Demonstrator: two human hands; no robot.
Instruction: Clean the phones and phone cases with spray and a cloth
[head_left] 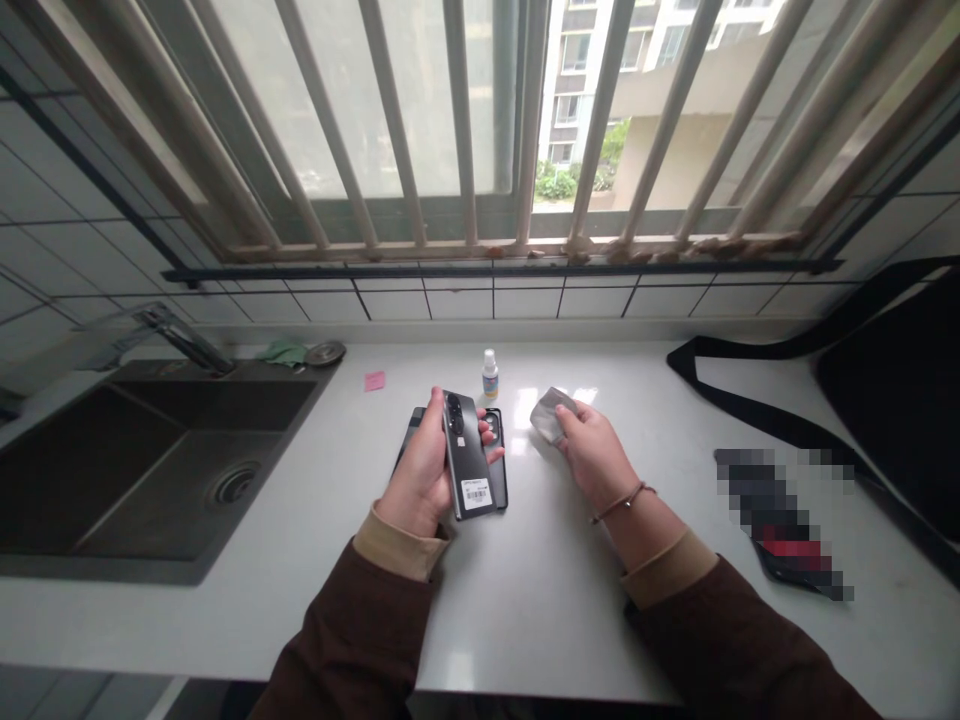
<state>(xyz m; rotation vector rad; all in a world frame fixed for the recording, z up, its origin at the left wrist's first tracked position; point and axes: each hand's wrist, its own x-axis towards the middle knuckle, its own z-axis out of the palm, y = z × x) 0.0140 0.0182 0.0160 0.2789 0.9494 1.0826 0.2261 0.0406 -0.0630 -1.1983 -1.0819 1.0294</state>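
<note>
My left hand is wrapped round a dark grey smartphone, its back facing me with the camera lenses at the top and a white barcode label near the bottom. Beneath that hand, a black phone case lies on the counter, partly covered by the phone. Another dark flat item shows to the left, mostly hidden by my hand. Between the thumb and fingers of my right hand is a folded grey cloth, apart from the phone. Just behind the phone stands a small white bottle with a coloured label.
A dark sink with a faucet is at the left. A pink sticky note lies on the white counter. At the right are a black bag with its strap and a blurred dark item. A barred window rises behind.
</note>
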